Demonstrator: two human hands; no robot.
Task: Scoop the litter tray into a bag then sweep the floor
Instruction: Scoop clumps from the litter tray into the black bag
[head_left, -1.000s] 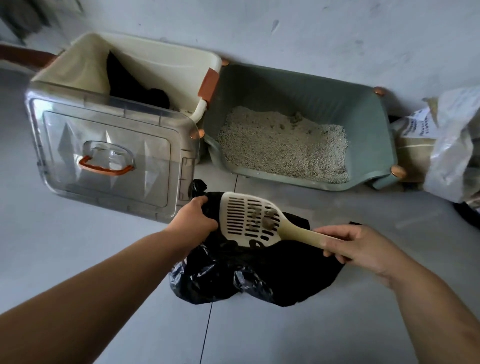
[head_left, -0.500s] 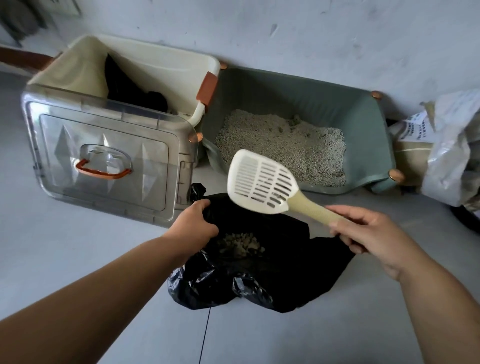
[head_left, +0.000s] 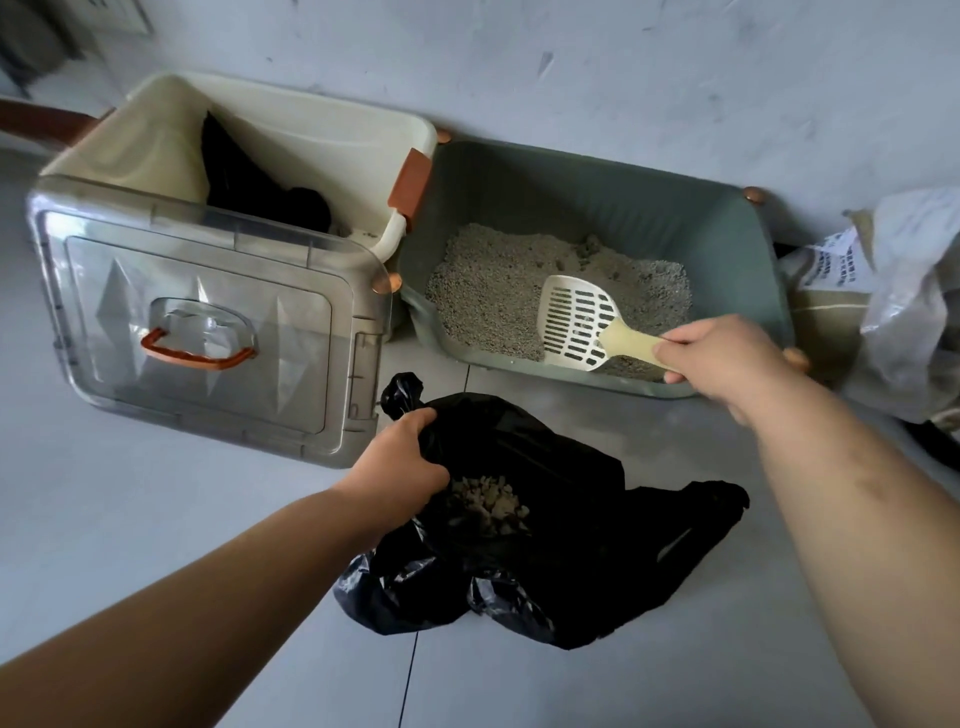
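— Spillage risk: left hand (head_left: 400, 462) grips just one edge of the black bag (head_left: 597, 545), so the mouth may sag and the next load miss.
— And the slotted scoop (head_left: 576, 325)?
— Right hand (head_left: 727, 358) is wrapped round its handle; the blade, ahead of the fingers, looks empty, low over litter (head_left: 493, 291) in the green litter tray (head_left: 597, 208). Clumps (head_left: 491, 501) lie in the bag beside the left knuckles.

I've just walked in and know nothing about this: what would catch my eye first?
Probably the cream slotted scoop, held by the right hand over the grey litter in the green litter tray by the wall. In front of it on the floor lies a black bag, its edge gripped by the left hand, with scooped clumps inside. A clear lid lies left of the tray.
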